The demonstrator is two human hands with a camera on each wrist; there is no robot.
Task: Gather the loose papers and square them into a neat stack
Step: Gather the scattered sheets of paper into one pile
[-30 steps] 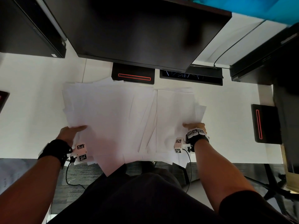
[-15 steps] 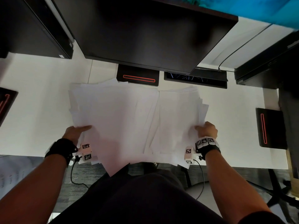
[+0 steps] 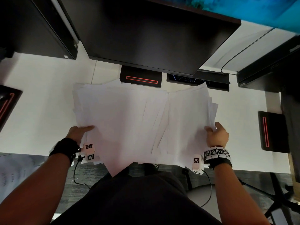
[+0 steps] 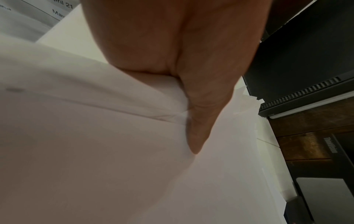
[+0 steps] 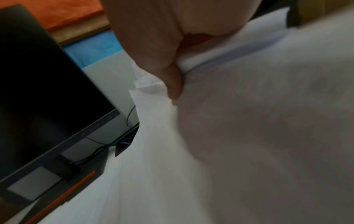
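Papers, thin, white and fanned unevenly, are pinched at opposite edges by left hand and right hand. Fingers beneath stay hidden.

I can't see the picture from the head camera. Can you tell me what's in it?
Two hands grip a big messy spread of white papers on a white desk: the left hand holds the left edge, the right hand the right edge. The sheets are fanned out, not yet stacked, and some hang over the desk's near edge. A dark monitor stands behind them.
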